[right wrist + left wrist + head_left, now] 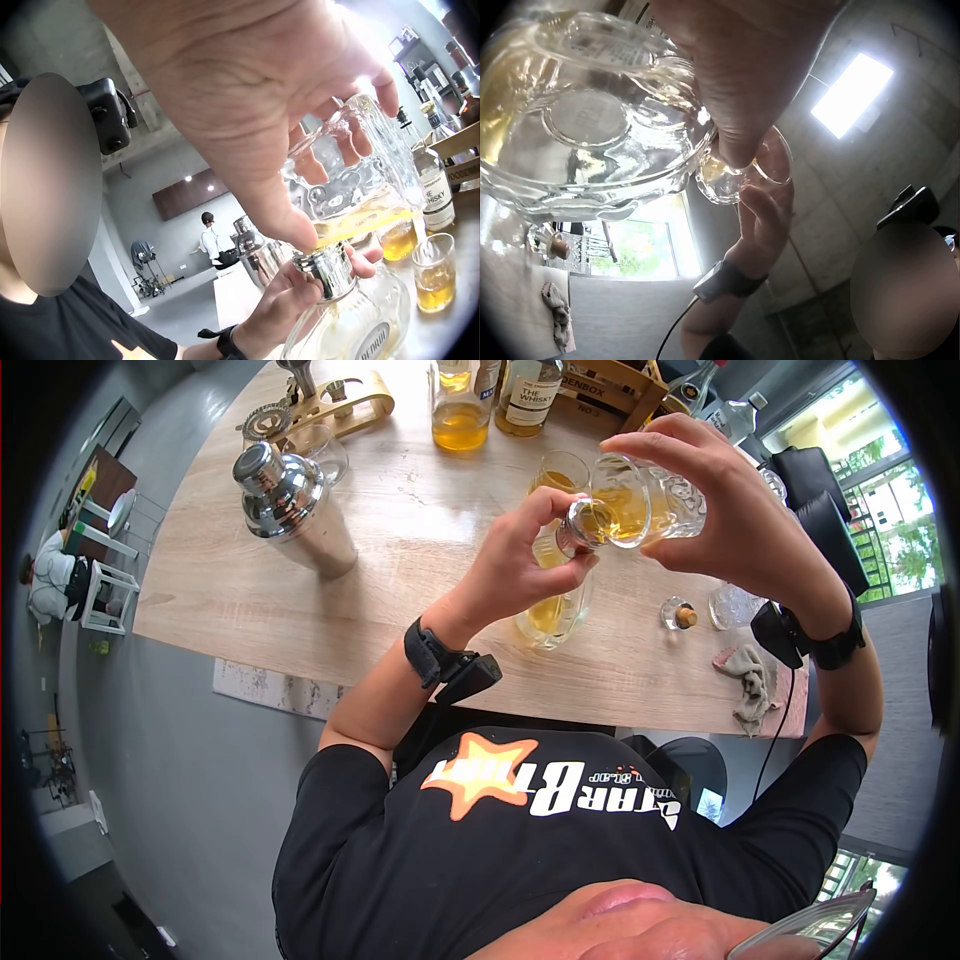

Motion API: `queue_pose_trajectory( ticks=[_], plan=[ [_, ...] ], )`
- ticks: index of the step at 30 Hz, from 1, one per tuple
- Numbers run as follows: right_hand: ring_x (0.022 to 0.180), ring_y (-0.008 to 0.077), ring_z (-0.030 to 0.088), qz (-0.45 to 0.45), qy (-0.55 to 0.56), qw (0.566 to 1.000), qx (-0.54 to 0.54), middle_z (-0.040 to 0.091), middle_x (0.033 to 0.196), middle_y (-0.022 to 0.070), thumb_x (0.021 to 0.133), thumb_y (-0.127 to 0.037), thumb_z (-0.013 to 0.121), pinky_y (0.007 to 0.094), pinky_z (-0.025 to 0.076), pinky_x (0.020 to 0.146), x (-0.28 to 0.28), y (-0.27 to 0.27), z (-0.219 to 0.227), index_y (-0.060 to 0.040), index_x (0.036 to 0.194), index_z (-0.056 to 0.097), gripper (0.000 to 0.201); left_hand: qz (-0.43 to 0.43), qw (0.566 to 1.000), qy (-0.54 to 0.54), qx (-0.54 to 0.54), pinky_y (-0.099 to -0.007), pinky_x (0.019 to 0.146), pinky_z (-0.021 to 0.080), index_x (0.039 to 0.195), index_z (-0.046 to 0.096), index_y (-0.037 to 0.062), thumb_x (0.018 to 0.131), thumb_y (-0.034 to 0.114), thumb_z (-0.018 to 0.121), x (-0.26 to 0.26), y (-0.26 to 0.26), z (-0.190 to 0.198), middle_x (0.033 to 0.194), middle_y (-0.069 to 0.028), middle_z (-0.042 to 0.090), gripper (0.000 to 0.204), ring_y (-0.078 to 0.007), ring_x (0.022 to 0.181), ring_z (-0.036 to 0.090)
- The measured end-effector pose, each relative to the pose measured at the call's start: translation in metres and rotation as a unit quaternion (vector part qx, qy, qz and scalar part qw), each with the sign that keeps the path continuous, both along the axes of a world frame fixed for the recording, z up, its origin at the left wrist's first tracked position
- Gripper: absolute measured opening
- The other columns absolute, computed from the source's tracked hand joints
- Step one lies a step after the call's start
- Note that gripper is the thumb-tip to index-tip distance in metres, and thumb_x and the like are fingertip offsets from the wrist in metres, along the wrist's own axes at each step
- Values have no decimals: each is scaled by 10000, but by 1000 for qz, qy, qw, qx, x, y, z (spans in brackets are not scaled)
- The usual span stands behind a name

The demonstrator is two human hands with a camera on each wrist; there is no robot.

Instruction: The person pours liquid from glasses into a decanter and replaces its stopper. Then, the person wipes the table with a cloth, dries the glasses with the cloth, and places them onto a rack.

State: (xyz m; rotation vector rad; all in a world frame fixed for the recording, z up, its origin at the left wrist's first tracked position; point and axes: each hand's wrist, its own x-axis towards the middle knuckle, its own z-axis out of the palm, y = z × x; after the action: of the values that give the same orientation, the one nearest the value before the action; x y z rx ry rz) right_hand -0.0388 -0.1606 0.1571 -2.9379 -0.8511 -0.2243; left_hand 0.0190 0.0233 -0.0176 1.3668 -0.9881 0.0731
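Note:
My left hand [520,555] pinches a silver metal collar [326,274] between thumb and fingers, at the mouth of a clear glass bottle [555,618] that holds pale yellow liquid. From the right, my right hand [720,495] grips a patterned glass [352,176], tipped on its side with its rim over the collar. Yellow liquid [625,510] lies along the glass's lower side near the rim. In the left wrist view, the bottle [589,124] fills the left side, beside my left hand [742,67]. How the collar joins the bottle is hidden by fingers.
Left on the table stands a silver shaker [300,510], with bar tools on a wooden stand [350,415] behind. Whisky bottles [528,400] and a wooden crate [610,395] are at the back. A drinking glass [435,277] is beyond the bottle; a stopper [680,615] and cloth [745,685] lie right.

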Motion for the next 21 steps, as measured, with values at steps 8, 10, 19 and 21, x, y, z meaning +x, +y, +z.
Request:
queue_pose_trajectory(
  ticks=[8, 10, 19, 21],
  plan=[
    [1114, 280, 560, -8, -1, 999, -42, 570, 1179, 102, 598, -26, 827, 385, 486, 990, 3, 7, 4, -135, 1334, 579, 785, -3, 1000, -5, -3, -255, 826, 483, 1139, 543, 25, 827, 62, 716, 0, 0, -1, 940, -20, 638, 358, -86, 867, 584],
    [1103, 278, 558, -6, 4, 999, -53, 569, 1174, 106, 595, -23, 826, 377, 490, 967, 3, 12, 8, -121, 1333, 580, 785, -3, 1000, -4, -4, -255, 825, 484, 1136, 541, 25, 826, 60, 716, 0, 0, -1, 940, -22, 637, 358, -86, 866, 584],
    [1057, 281, 543, -4, 6, 991, -136, 556, 1092, 102, 546, 1, 811, 374, 449, 883, 3, 37, 23, -74, 1261, 619, 745, -9, 1000, 5, -8, -256, 812, 481, 1107, 535, 29, 824, 58, 722, 0, 0, 1, 930, -25, 624, 341, -88, 857, 576],
    [1051, 283, 531, 27, -21, 984, -172, 549, 1064, 93, 535, 1, 799, 379, 426, 882, 4, 44, 26, -72, 1223, 630, 712, -8, 1000, 1, -9, -255, 811, 480, 1102, 536, 31, 824, 59, 723, 0, 0, 0, 926, -25, 621, 336, -87, 853, 573]
  ],
)
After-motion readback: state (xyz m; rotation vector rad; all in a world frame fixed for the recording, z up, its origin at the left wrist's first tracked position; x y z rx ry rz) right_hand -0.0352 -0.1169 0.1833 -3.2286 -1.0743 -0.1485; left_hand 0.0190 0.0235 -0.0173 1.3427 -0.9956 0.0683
